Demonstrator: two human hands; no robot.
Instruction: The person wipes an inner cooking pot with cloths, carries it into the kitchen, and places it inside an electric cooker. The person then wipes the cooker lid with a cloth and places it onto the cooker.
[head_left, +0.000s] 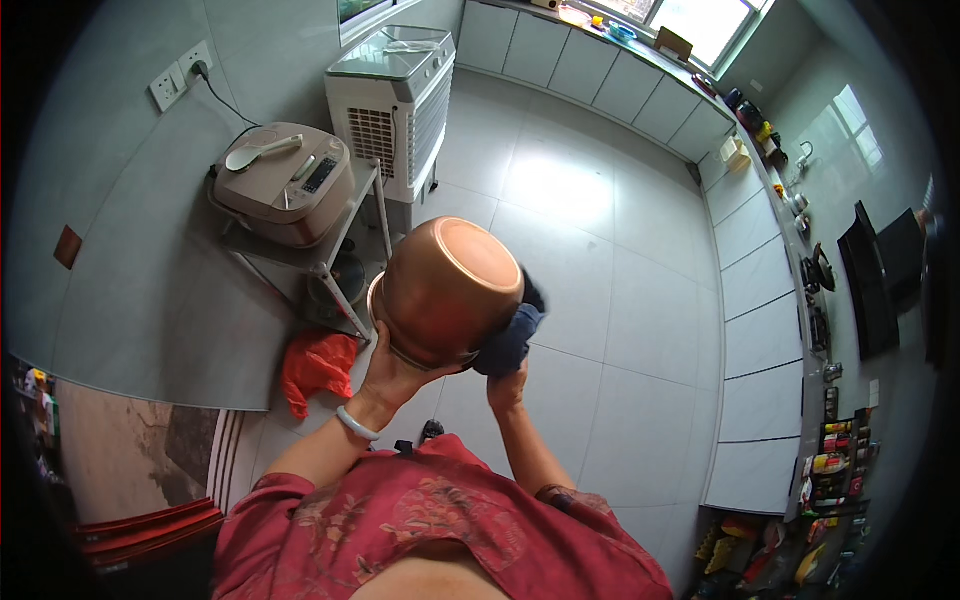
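A copper-coloured rice cooker inner pot (442, 307) is held up before me, tilted so that its round base faces upward and away. My left hand (394, 382) grips it at the rim, thumb along the side. On the pot's right side, my right hand (508, 388) holds a dark blue cloth (510, 341) against the wall; the cloth hides most of the fingers. The pot's inside is out of sight. To the left, a closed rice cooker (281, 187) sits on a metal rack (334, 262), with a white rice paddle (259, 154) lying on its lid.
An air cooler (390, 112) stands behind the rack. Below the rack, a red plastic bag (319, 367) lies on the tiled floor (555, 397). White cabinets (757, 322) line the right and far walls. A cord runs from the rice cooker to a wall socket (180, 77).
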